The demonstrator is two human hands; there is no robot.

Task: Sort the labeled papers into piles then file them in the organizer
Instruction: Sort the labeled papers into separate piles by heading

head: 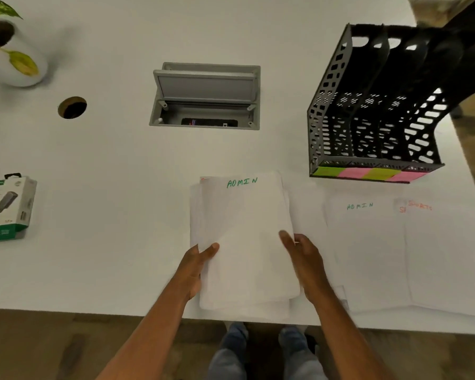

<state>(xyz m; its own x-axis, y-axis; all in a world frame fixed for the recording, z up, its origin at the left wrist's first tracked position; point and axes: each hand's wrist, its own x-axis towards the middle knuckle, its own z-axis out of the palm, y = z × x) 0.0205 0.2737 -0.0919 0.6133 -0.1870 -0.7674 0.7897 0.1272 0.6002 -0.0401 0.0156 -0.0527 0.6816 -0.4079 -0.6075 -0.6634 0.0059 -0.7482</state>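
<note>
A stack of white papers [244, 237] is held over the table's near edge; its top sheet reads ADMIN in green. My left hand [196, 266] grips the stack's left edge, thumb on top. My right hand [302, 259] holds the top sheet's right edge. To the right lies an ADMIN pile [365, 250] flat on the table, and beside it a pile with red lettering [444, 256]. The black mesh organizer [373, 116] stands at the back right, with green, pink and yellow sticky labels along its front.
An open grey cable box [206, 97] is sunk into the white table [107, 165]. A round cable hole [72, 106] and a potted plant [14, 53] are at the far left. A charger box [7, 208] lies at the left edge.
</note>
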